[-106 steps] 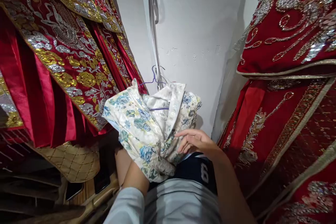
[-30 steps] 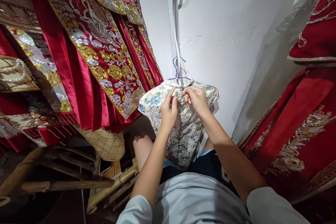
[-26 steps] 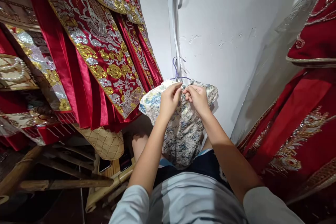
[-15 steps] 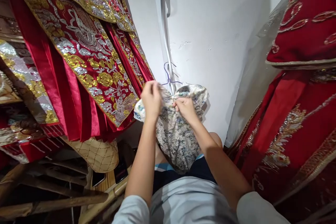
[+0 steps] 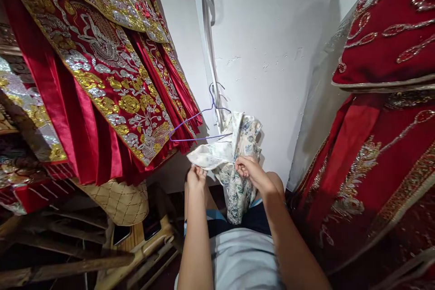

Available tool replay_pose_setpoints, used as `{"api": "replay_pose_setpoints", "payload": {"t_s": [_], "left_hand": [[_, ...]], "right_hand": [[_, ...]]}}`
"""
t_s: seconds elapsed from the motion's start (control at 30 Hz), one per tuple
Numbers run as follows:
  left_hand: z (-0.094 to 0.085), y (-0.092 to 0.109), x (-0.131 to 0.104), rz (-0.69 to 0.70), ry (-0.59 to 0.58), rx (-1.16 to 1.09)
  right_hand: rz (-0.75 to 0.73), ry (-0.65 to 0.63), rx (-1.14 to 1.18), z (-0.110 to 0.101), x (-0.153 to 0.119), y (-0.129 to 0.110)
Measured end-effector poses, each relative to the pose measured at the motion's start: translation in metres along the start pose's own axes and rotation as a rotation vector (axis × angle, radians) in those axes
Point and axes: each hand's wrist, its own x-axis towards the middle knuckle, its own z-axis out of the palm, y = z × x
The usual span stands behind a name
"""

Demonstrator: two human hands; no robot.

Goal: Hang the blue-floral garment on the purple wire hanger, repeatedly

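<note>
A floral, pale garment (image 5: 249,138) hangs partly on a purple hanger (image 5: 190,122), which hooks on a white rail (image 5: 207,45). The hanger's left arm is bare; its right end goes into the cloth. My left hand (image 5: 197,176) is closed on the edge of a pale, loose part of the garment at lower left. My right hand (image 5: 246,166) is pinched on the cloth near the garment's middle. The garment's lower part drapes down between my knees.
Red, sequined costumes with gold and silver embroidery (image 5: 112,68) hang at left. More red beaded garments (image 5: 380,145) fill the right side, beside a clear plastic cover (image 5: 314,95). At lower left stands a bamboo frame (image 5: 142,253) with a phone (image 5: 121,234) on it.
The garment's left side has come off the hanger, baring its left arm. My left hand has moved down with the cloth, and my right hand has moved lower.
</note>
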Motion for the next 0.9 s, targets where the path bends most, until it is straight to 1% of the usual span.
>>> {"api": "replay_pose_setpoints", "payload": {"t_s": [0.03, 0.1, 0.13, 0.17, 0.2, 0.27, 0.3, 0.33, 0.37, 0.43, 0.47, 0.57, 0.6, 0.63, 0.67, 0.73, 0.77, 0.8, 0.83, 0.87, 0.9], "left_hand": [[0.002, -0.007, -0.003, -0.006, -0.01, 0.031], [0.012, -0.016, -0.011, 0.013, -0.058, 0.071], [0.018, -0.017, -0.017, 0.028, -0.087, 0.075], [0.025, -0.018, -0.024, 0.051, -0.132, 0.083], [0.032, -0.018, -0.032, 0.087, -0.204, 0.111], [0.045, -0.017, -0.052, 0.199, -0.415, 0.267], [0.05, -0.016, -0.063, 0.267, -0.529, 0.384], [0.055, -0.016, -0.073, 0.338, -0.63, 0.507], [0.058, -0.015, -0.083, 0.404, -0.704, 0.614], [0.064, -0.014, -0.096, 0.509, -0.76, 0.735], [0.065, -0.013, -0.099, 0.561, -0.767, 0.768], [0.061, -0.01, -0.094, 0.714, -0.745, 0.855], [0.057, -0.01, -0.09, 0.714, -0.757, 0.886], [0.051, -0.009, -0.085, 0.671, -0.792, 0.916], [0.044, -0.009, -0.08, 0.585, -0.857, 0.951], [0.026, -0.008, -0.07, 0.338, -1.032, 1.074], [0.017, -0.005, -0.065, 0.233, -1.099, 1.172], [0.007, -0.001, -0.061, 0.172, -1.13, 1.286], [-0.002, 0.006, -0.057, 0.154, -1.118, 1.408], [-0.01, 0.015, -0.053, 0.169, -1.071, 1.524], [-0.017, 0.026, -0.049, 0.21, -1.01, 1.618]], "right_hand": [[0.042, -0.07, -0.068, -0.009, -0.001, 0.002], [0.15, -0.204, -0.209, -0.025, -0.005, 0.006], [0.185, -0.235, -0.259, -0.031, -0.007, 0.006], [0.181, -0.224, -0.285, -0.034, -0.008, 0.006], [0.135, -0.175, -0.286, -0.036, -0.01, 0.006], [-0.025, -0.065, -0.241, -0.032, -0.011, 0.004], [-0.104, -0.05, -0.207, -0.028, -0.011, 0.002], [-0.167, -0.07, -0.169, -0.023, -0.011, 0.001], [-0.21, -0.112, -0.131, -0.018, -0.01, 0.0], [-0.257, -0.192, -0.079, -0.007, -0.009, 0.001], [-0.265, -0.2, -0.067, -0.003, -0.008, 0.001], [-0.225, -0.125, -0.043, 0.005, -0.006, 0.002], [-0.201, -0.083, -0.034, 0.006, -0.006, 0.0], [-0.182, -0.038, -0.026, 0.006, -0.006, -0.003], [-0.174, 0.003, -0.029, 0.005, -0.006, -0.008], [-0.211, 0.054, -0.054, 0.0, -0.004, -0.02], [-0.26, 0.046, -0.077, -0.005, -0.001, -0.028], [-0.326, 0.025, -0.107, -0.01, 0.003, -0.035], [-0.408, 0.02, -0.136, -0.015, 0.008, -0.043], [-0.499, 0.052, -0.158, -0.021, 0.015, -0.049], [-0.585, 0.122, -0.168, -0.026, 0.024, -0.055]]}}
